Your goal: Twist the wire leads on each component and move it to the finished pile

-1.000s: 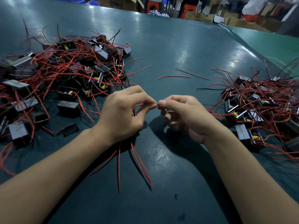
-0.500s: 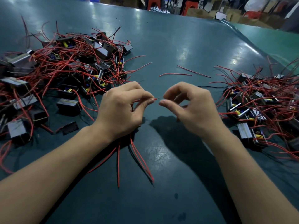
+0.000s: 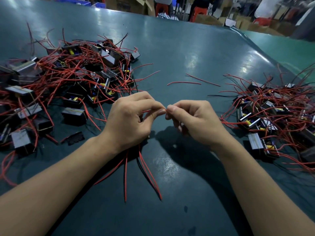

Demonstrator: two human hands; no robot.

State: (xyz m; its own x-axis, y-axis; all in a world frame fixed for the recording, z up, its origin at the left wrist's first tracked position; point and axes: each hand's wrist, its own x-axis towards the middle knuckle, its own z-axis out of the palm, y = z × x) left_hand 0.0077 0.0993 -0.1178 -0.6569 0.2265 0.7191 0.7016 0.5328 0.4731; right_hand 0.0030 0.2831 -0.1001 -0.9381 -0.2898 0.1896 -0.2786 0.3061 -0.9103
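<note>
My left hand [image 3: 129,123] pinches a red wire lead [image 3: 147,111] between thumb and forefinger at the table's middle. The component it belongs to is hidden under that hand; its other red and black leads [image 3: 144,169] trail out toward me from below the wrist. My right hand [image 3: 196,123] meets the left fingertip to fingertip and pinches the tip of the same lead. A large pile of black components with red wires [image 3: 68,89] lies at the left. A second pile of the same components [image 3: 272,116] lies at the right.
The dark green table [image 3: 170,53] stretches ahead, with two loose red wire pieces [image 3: 185,82] lying beyond my hands. A small black plastic part [image 3: 75,138] lies near my left forearm. Cardboard boxes and red stools [image 3: 197,11] stand beyond the far edge.
My right hand had opened slightly away from the lead's tip half a second ago; its thumb and forefinger have closed back onto the tip. The left hand has stayed in place.
</note>
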